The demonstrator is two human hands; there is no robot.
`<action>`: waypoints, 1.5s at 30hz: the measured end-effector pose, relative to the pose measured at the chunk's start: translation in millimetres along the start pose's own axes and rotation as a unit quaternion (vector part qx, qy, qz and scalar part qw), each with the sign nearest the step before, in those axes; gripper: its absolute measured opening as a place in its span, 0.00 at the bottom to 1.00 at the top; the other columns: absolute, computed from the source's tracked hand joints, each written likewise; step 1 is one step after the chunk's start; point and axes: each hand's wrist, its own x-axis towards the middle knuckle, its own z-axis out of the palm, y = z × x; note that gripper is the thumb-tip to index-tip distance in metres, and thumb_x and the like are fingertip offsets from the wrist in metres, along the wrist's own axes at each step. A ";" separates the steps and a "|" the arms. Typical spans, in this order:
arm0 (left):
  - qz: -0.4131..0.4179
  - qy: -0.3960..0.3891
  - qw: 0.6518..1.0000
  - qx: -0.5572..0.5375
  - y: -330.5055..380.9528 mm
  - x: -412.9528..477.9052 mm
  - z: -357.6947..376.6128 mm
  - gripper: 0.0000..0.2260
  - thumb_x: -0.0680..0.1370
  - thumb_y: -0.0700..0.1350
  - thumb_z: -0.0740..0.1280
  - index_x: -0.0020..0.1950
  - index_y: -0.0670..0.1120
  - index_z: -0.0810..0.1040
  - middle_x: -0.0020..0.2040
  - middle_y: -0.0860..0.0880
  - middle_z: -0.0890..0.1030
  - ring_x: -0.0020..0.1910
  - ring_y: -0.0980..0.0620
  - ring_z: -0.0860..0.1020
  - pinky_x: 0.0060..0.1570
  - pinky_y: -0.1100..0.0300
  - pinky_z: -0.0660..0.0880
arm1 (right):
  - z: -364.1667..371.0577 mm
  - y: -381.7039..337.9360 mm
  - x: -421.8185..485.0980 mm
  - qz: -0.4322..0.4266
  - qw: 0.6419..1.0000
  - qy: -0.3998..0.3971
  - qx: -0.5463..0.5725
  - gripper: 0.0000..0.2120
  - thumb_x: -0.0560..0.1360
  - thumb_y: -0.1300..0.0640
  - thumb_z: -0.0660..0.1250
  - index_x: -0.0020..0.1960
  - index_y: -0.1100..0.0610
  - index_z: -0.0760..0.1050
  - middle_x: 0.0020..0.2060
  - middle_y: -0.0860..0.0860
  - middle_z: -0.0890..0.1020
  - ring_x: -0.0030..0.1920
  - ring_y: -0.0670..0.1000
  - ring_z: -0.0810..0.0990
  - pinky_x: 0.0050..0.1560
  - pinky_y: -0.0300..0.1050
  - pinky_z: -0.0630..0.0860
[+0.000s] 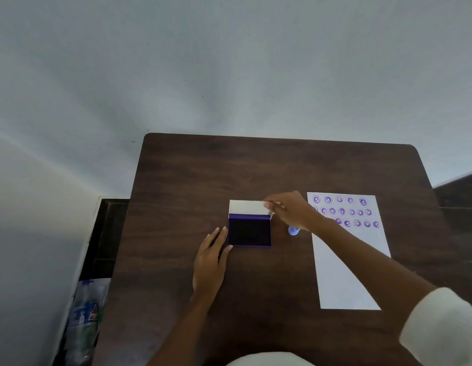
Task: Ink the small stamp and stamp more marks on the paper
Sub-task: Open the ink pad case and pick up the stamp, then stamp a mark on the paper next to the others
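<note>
Here a dark brown wooden table (256, 167) fills the lower centre of the frame, pushed against a pale grey wall (203, 62) that takes up the whole upper half. At the lower left, beside the table's edge, stand what look like plastic bottles (83, 320), too blurred to tell for sure.

Near the middle of the frame sits an ink pad (250, 231), its dark purple surface exposed and its white lid (247, 207) standing up at the far side. The left hand (211, 257) lies flat with fingers extended, its tips touching the pad's left edge and gripping nothing. The right hand (290, 210) reaches across from the lower right and pinches the lid's right corner between its fingertips.

The small stamp (293, 230), pale blue, stands on the table just under the right wrist, held by neither hand, between the pad and the paper (345, 273). That white sheet lies at the right of the frame, with three rows of purple marks (345, 212) across its upper part.
</note>
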 end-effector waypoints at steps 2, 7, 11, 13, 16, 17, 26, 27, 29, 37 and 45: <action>0.001 -0.005 1.000 0.001 -0.4 -0.1 -0.9 0.21 0.81 0.50 0.64 0.75 0.53 0.68 0.75 0.51 0.69 0.76 0.50 0.63 0.69 0.57 0.63 | -0.4 -1.8 9.7 -0.002 1.000 0.023 -0.003 0.12 0.80 0.55 0.61 0.57 0.57 0.80 0.52 0.52 0.85 0.49 0.50 0.82 0.51 0.41 0.73; 0.012 -0.003 1.000 0.007 1.6 0.0 -2.0 0.21 0.81 0.47 0.65 0.74 0.50 0.69 0.74 0.48 0.71 0.75 0.47 0.65 0.69 0.57 0.63 | 3.1 -0.4 33.2 0.024 0.999 0.030 -0.016 0.13 0.80 0.57 0.61 0.60 0.59 0.79 0.58 0.55 0.83 0.57 0.54 0.80 0.59 0.45 0.73; 0.019 0.001 1.000 0.012 2.1 0.4 -2.0 0.21 0.80 0.46 0.67 0.73 0.48 0.70 0.73 0.47 0.73 0.74 0.46 0.67 0.68 0.57 0.63 | 10.1 6.3 44.2 0.032 0.998 0.026 -0.047 0.13 0.80 0.61 0.60 0.62 0.61 0.78 0.59 0.57 0.82 0.59 0.56 0.78 0.58 0.45 0.74; 0.023 0.002 1.000 0.015 2.0 0.0 -1.4 0.21 0.80 0.46 0.67 0.73 0.48 0.71 0.73 0.47 0.73 0.74 0.45 0.68 0.68 0.57 0.63 | 13.3 10.8 46.9 0.024 0.997 0.037 -0.060 0.13 0.79 0.65 0.61 0.61 0.61 0.79 0.58 0.58 0.82 0.58 0.57 0.79 0.58 0.44 0.72; 0.027 0.007 0.999 0.017 1.2 0.1 -0.1 0.21 0.80 0.46 0.67 0.73 0.48 0.72 0.72 0.46 0.74 0.74 0.44 0.68 0.68 0.57 0.63 | 18.2 16.4 51.5 0.015 0.995 0.047 -0.082 0.14 0.78 0.67 0.60 0.60 0.61 0.79 0.56 0.58 0.83 0.56 0.58 0.78 0.58 0.44 0.71; 0.026 0.007 1.000 0.017 1.0 0.2 0.2 0.21 0.80 0.46 0.67 0.73 0.48 0.72 0.72 0.46 0.73 0.74 0.44 0.68 0.68 0.57 0.63 | 19.6 17.7 52.7 0.018 0.995 0.043 -0.089 0.14 0.79 0.66 0.60 0.61 0.60 0.78 0.56 0.58 0.83 0.56 0.58 0.77 0.59 0.46 0.71; 0.026 0.031 0.998 -0.058 5.7 -3.2 -2.3 0.26 0.79 0.50 0.68 0.76 0.50 0.67 0.75 0.54 0.69 0.75 0.57 0.60 0.72 0.62 0.58 | 16.0 26.7 3.6 0.060 0.988 0.102 -0.095 0.09 0.77 0.55 0.65 0.55 0.53 0.81 0.52 0.51 0.84 0.56 0.53 0.79 0.51 0.35 0.68; 0.041 0.053 0.995 -0.068 9.2 -4.4 -2.2 0.26 0.78 0.49 0.69 0.75 0.50 0.68 0.74 0.55 0.69 0.75 0.59 0.60 0.72 0.67 0.56 | 16.8 31.2 -11.2 0.071 0.988 0.102 -0.095 0.10 0.75 0.53 0.67 0.55 0.53 0.80 0.53 0.51 0.83 0.56 0.53 0.78 0.51 0.35 0.66; 0.096 0.094 0.989 -0.067 22.0 -8.4 2.7 0.23 0.77 0.46 0.71 0.72 0.46 0.72 0.71 0.54 0.72 0.73 0.58 0.64 0.73 0.72 0.54 | 21.3 40.8 -40.3 0.101 0.985 0.113 -0.080 0.16 0.71 0.47 0.72 0.56 0.53 0.80 0.54 0.51 0.82 0.55 0.51 0.78 0.51 0.39 0.66; 0.077 0.009 0.981 -0.180 103.5 -10.9 43.0 0.13 0.79 0.42 0.69 0.63 0.46 0.80 0.58 0.49 0.83 0.55 0.61 0.79 0.56 0.66 0.78 | 37.4 48.5 -65.2 0.173 0.976 0.128 0.009 0.05 0.75 0.57 0.69 0.43 0.58 0.80 0.40 0.54 0.84 0.42 0.52 0.81 0.48 0.43 0.76; -0.051 -0.062 0.941 -0.327 139.8 2.3 52.4 0.16 0.79 0.49 0.69 0.67 0.51 0.78 0.58 0.65 0.79 0.52 0.71 0.79 0.50 0.77 0.74 | 18.3 28.4 -104.1 0.172 0.937 0.186 0.239 0.11 0.75 0.52 0.70 0.56 0.52 0.81 0.48 0.48 0.85 0.48 0.48 0.82 0.53 0.39 0.78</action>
